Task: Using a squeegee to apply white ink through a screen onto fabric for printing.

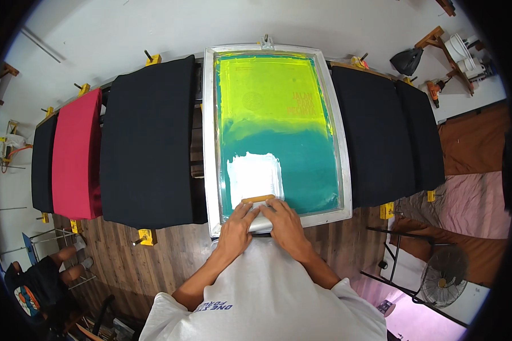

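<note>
A screen-printing frame (345, 170) with silvery edges lies in front of me. Its mesh is yellow-green at the far end and teal nearer to me, with faint printed shapes in the yellow part. White ink (256, 173) covers a rough rectangle at the near left of the mesh. My left hand (236, 227) and my right hand (286, 223) are side by side at the near edge of this patch, fingers closed on a squeegee (259, 199) with an orange-brown strip along its far side. The hands cover much of the squeegee.
Black shirts (148, 142) and a pink-red shirt (75, 156) are stretched over boards at left; more black shirts (378, 133) lie at right. Yellow clamps (147, 236) stick out from the boards. A fan (445, 278) stands at lower right, and a person (45, 284) is at lower left.
</note>
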`<action>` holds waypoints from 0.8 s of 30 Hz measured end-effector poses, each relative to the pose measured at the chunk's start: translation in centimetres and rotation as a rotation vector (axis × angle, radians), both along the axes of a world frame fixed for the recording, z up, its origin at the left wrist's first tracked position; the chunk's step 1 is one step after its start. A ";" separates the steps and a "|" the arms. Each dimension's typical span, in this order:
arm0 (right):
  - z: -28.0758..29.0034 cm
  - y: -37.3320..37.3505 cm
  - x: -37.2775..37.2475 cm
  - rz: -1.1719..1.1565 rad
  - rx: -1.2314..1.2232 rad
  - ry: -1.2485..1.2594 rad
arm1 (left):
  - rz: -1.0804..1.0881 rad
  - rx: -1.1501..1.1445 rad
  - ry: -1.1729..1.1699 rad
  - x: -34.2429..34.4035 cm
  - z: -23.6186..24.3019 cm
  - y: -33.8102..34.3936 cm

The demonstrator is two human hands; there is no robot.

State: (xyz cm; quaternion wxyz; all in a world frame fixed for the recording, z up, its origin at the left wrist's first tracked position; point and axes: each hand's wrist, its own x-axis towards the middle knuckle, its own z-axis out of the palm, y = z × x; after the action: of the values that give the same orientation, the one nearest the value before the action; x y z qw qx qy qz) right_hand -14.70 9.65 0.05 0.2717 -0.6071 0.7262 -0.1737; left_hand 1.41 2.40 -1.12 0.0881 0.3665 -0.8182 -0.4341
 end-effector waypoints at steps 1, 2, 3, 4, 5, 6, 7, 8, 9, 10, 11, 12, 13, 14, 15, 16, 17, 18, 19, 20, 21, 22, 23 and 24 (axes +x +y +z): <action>-0.7 0.4 0.3 -0.006 -0.038 -0.004 | -0.008 -0.041 -0.014 0.2 -0.3 0.1; -0.7 0.4 0.4 -0.008 -0.075 -0.008 | -0.011 -0.082 -0.027 0.3 -0.3 0.2; -0.6 0.5 0.3 -0.006 -0.075 -0.008 | -0.009 -0.082 -0.026 0.3 -0.3 0.2; -0.3 0.4 0.1 0.006 -0.059 0.003 | -0.009 -0.052 -0.014 0.2 -0.2 0.3; -0.1 0.3 0.1 0.014 -0.043 0.012 | -0.013 -0.023 -0.002 0.3 -0.1 0.2; -0.2 0.5 0.3 0.013 -0.044 0.012 | -0.014 -0.024 -0.002 0.4 -0.2 0.3; -0.3 0.8 0.6 -0.005 -0.029 -0.013 | -0.030 -0.051 -0.027 0.6 -0.3 0.4; -0.1 1.0 0.7 -0.020 -0.013 -0.039 | -0.043 -0.076 -0.053 0.7 -0.2 0.6; 0.1 1.0 0.6 -0.018 -0.012 -0.039 | -0.041 -0.076 -0.053 0.6 -0.1 0.7; 0.4 0.9 0.3 0.006 0.010 -0.026 | -0.036 -0.036 -0.049 0.6 0.1 0.7; 0.7 0.7 0.2 0.025 0.031 -0.014 | -0.035 0.002 -0.045 0.6 0.2 0.6; 0.6 0.8 0.3 0.022 0.030 -0.013 | -0.039 0.002 -0.044 0.8 0.2 0.6; 0.5 1.1 0.4 0.019 0.032 -0.027 | -0.059 -0.032 -0.046 1.0 0.1 0.7; 0.6 1.4 0.5 0.020 0.036 -0.042 | -0.075 -0.063 -0.049 1.1 0.0 0.9; 0.7 1.6 0.5 0.022 0.037 -0.042 | -0.073 -0.062 -0.049 1.1 0.1 1.1; 0.9 1.7 0.5 0.031 0.020 0.002 | -0.079 -0.043 -0.050 1.1 0.1 1.2; 1.0 1.6 0.6 0.038 0.000 0.047 | -0.089 -0.027 -0.051 1.1 0.1 1.2; 0.8 1.8 0.7 0.038 -0.001 0.047 | -0.089 -0.028 -0.050 1.1 0.2 1.1; 0.4 2.3 0.9 0.018 -0.010 0.027 | -0.110 -0.040 -0.064 1.2 0.5 1.2; 0.6 2.3 1.0 0.000 -0.019 0.006 | -0.129 -0.051 -0.078 1.2 0.8 1.3; 1.0 2.2 0.9 0.002 -0.019 0.006 | -0.127 -0.052 -0.078 1.2 0.9 1.3; 1.5 2.0 0.6 0.019 0.021 -0.001 | -0.118 0.013 -0.065 1.2 1.0 1.1; 1.9 1.6 0.4 0.031 0.059 -0.007 | -0.113 0.075 -0.050 1.1 1.0 0.9; 1.8 1.3 0.3 0.030 0.057 -0.005 | -0.114 0.073 -0.049 1.0 1.1 0.6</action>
State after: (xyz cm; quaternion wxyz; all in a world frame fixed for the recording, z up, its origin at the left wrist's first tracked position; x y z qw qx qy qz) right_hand -14.37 10.98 1.80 0.2931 -0.6096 0.7210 -0.1505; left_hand 2.41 3.04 0.01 0.0299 0.3327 -0.8233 -0.4589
